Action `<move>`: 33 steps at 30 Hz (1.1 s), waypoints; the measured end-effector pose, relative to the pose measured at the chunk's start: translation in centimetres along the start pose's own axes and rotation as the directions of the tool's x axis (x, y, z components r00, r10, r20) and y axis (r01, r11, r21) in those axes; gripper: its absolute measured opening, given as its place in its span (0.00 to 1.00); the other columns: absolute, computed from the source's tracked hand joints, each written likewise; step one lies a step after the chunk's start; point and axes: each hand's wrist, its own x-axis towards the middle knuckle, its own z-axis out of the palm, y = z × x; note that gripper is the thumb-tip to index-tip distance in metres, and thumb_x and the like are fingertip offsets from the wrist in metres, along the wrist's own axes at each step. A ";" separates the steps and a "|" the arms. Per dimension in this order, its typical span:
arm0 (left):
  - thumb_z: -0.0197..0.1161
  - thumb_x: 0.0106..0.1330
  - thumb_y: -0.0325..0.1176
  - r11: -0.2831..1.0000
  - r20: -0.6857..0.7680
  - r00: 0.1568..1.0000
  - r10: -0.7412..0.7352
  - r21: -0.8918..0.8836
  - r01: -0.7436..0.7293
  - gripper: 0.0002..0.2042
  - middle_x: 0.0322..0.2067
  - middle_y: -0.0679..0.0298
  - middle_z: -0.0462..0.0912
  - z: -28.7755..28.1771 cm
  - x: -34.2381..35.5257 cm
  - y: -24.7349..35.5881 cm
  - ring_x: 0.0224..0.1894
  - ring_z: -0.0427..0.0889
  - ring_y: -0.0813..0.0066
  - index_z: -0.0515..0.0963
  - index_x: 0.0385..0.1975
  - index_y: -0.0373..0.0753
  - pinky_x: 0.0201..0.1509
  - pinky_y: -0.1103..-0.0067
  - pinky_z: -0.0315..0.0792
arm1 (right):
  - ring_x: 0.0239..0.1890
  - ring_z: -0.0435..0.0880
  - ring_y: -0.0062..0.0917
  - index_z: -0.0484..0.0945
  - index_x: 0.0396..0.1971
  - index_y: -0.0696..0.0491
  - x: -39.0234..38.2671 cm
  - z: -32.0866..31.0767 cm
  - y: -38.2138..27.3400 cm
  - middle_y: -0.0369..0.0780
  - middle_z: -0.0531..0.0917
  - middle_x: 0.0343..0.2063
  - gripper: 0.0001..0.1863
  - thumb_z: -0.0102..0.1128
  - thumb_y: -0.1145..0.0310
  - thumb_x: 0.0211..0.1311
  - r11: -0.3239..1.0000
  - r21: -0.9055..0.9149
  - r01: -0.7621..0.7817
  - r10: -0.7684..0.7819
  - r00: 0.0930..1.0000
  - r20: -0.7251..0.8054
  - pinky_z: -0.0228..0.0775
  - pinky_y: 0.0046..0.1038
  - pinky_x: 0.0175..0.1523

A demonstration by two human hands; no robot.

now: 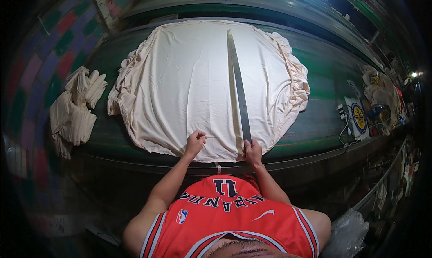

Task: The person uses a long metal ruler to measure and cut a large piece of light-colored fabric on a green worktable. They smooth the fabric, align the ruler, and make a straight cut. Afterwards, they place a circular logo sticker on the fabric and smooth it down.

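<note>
A wide cream cloth [193, 87] lies spread over a green table, its sides bunched into gathered folds. Across it, slightly right of the middle, runs a long flat metal straightedge [239, 89], pointing away from me. My right hand [253, 152] grips the straightedge's near end, close to the cloth's front border. Over the near part of the cloth, left of the straightedge, my left hand [195, 143] has its fingers curled closed. Whatever those fingers may pinch is too small to make out.
The green table [321, 100] extends on both sides. Folded cream cloth [74, 109] sits at its left end. On the right are a printed white bag [357, 118], cables and more cloth [380, 94]. A clear plastic bag [348, 233] lies low at the right. A painted brick wall stands left.
</note>
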 end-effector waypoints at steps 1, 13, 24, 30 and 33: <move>0.56 0.64 0.25 0.997 0.014 0.997 -0.070 -0.012 0.070 0.06 0.31 0.61 0.85 0.5 -0.1 0.0 0.28 0.83 0.78 0.77 0.37 0.33 0.30 0.80 0.76 | 0.12 0.77 0.20 0.72 0.28 0.57 -0.6 0.1 0.0 0.37 0.77 0.14 0.14 0.54 0.64 0.73 1.000 -0.001 -0.006 0.006 1.000 -0.007 0.67 0.24 0.16; 0.57 0.65 0.26 0.988 0.198 0.969 -0.145 -0.015 0.151 0.04 0.28 0.63 0.83 6.1 -3.0 0.2 0.25 0.79 0.80 0.77 0.36 0.33 0.23 0.83 0.71 | 0.13 0.78 0.19 0.74 0.31 0.59 -4.5 -1.6 1.7 0.37 0.79 0.16 0.14 0.55 0.64 0.72 0.999 0.005 -0.033 0.033 0.997 -0.066 0.69 0.24 0.17; 0.58 0.65 0.25 0.997 0.273 0.962 -0.021 0.081 -0.001 0.06 0.30 0.62 0.83 18.3 -0.7 2.8 0.27 0.80 0.78 0.77 0.38 0.32 0.29 0.80 0.75 | 0.13 0.78 0.18 0.75 0.35 0.60 -2.2 -13.7 2.2 0.37 0.79 0.16 0.14 0.54 0.62 0.73 0.988 0.151 -0.035 0.068 0.973 -0.221 0.69 0.23 0.16; 0.58 0.66 0.26 0.984 0.444 0.894 -0.067 0.177 -0.014 0.07 0.31 0.62 0.83 32.3 0.0 4.3 0.28 0.79 0.79 0.78 0.40 0.31 0.33 0.79 0.74 | 0.13 0.78 0.18 0.74 0.34 0.59 1.2 -24.7 2.2 0.38 0.79 0.17 0.14 0.56 0.62 0.72 0.985 0.168 -0.031 0.084 0.945 -0.317 0.69 0.23 0.15; 0.57 0.67 0.25 0.993 0.504 0.864 0.004 0.098 -0.062 0.07 0.32 0.63 0.84 39.5 -0.1 4.8 0.30 0.78 0.80 0.77 0.41 0.31 0.35 0.80 0.73 | 0.13 0.78 0.18 0.74 0.33 0.59 3.3 -29.8 2.8 0.39 0.80 0.17 0.13 0.58 0.63 0.70 0.988 0.147 -0.046 0.098 0.925 -0.367 0.70 0.23 0.15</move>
